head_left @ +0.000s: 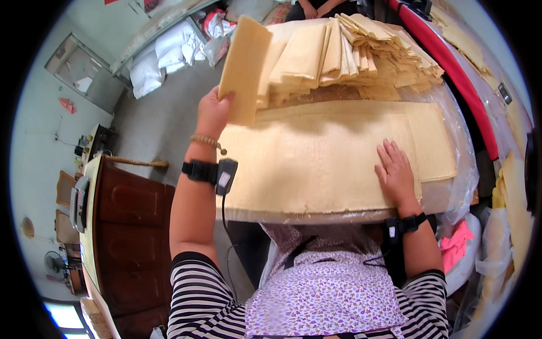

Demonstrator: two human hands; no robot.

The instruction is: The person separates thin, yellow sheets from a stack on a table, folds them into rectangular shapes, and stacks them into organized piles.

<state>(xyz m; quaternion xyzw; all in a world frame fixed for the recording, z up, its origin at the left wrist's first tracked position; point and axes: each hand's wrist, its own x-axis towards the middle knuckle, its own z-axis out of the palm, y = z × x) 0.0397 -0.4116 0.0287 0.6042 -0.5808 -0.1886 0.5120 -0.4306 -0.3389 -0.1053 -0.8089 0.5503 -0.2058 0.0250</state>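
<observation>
My left hand (215, 111) is raised at the table's left side, fingers closed on the lower edge of a folded pale-yellow sheet (247, 62). This folded piece stands upright above the table. Below it, wide pale-yellow sheets (316, 164) lie flat in overlapping layers along the near side. My right hand (397, 174) rests on their right part, palm down with fingers spread, holding nothing. Beyond them is a large heap of similar folded sheets (307, 53), stacked and leaning on one another. Whether the sheets are cloth or a thin food sheet I cannot tell.
Clear plastic (460, 141) covers the table's right edge, beside a long red roll (463, 79). Across the table are another person's hands (317, 10). A dark wooden cabinet (132, 226) stands at the left. White sacks (148, 73) lie at the back left.
</observation>
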